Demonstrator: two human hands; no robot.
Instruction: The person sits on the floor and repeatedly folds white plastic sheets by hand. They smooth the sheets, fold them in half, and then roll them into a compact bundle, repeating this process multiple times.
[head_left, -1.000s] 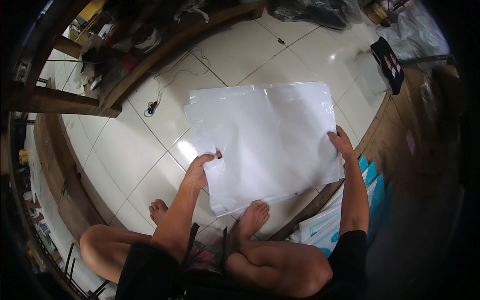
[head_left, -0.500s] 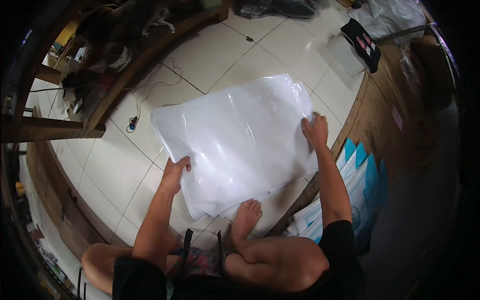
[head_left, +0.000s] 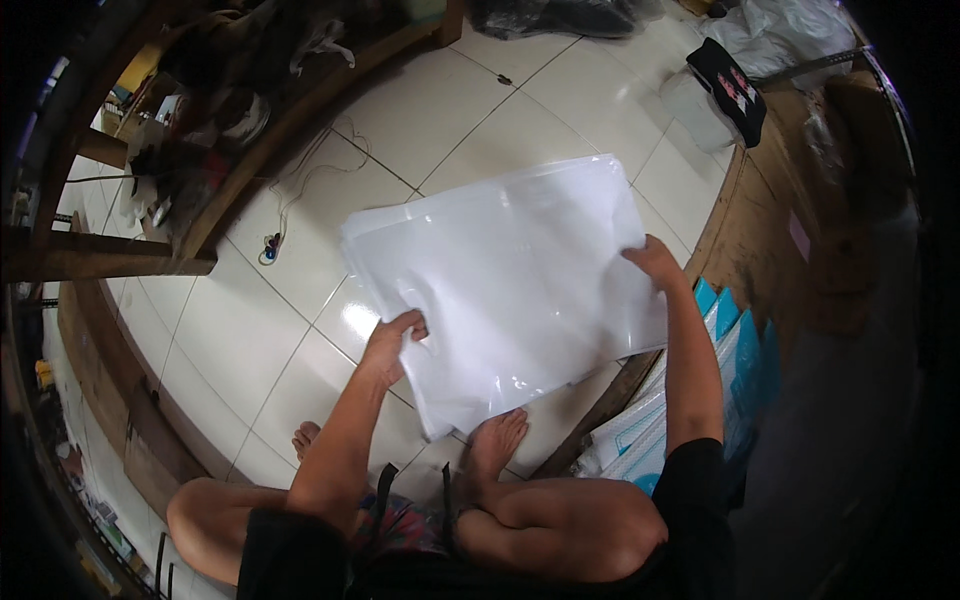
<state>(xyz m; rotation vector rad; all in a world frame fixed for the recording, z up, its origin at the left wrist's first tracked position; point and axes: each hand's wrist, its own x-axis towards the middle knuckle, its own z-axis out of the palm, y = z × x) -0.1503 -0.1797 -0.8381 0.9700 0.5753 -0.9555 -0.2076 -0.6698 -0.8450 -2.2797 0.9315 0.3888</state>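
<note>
A stack of glossy white plastic sheets lies in front of the person, spread between the two hands above the white tiled floor; whether its underside touches the tiles cannot be told. The sheets are unevenly aligned, with several edges showing at the far left corner and along the near side, and the upper surface is slightly wavy with bright reflections. The left hand grips the left edge toward the near corner, its fingers closed on the plastic, thumb over the top face, and the surface is creased beside the grip. The right hand is at the right edge, thumb laid on the top face; its other fingers are largely hidden, so how tightly they are closed cannot be told. The right foot is flat on the floor, toes right at the near edge of the stack; the left foot is partly hidden by the left forearm. To the right, white and turquoise packages lie overlapping beside a brown board. At the far right, a black cloth item with a pink and white pattern leans over a pale container, near a crumpled translucent plastic bag. A dark plastic bundle lies at the far edge of the view. To the left, a thin cord lies loose on the tiles near a wooden beam.
</note>
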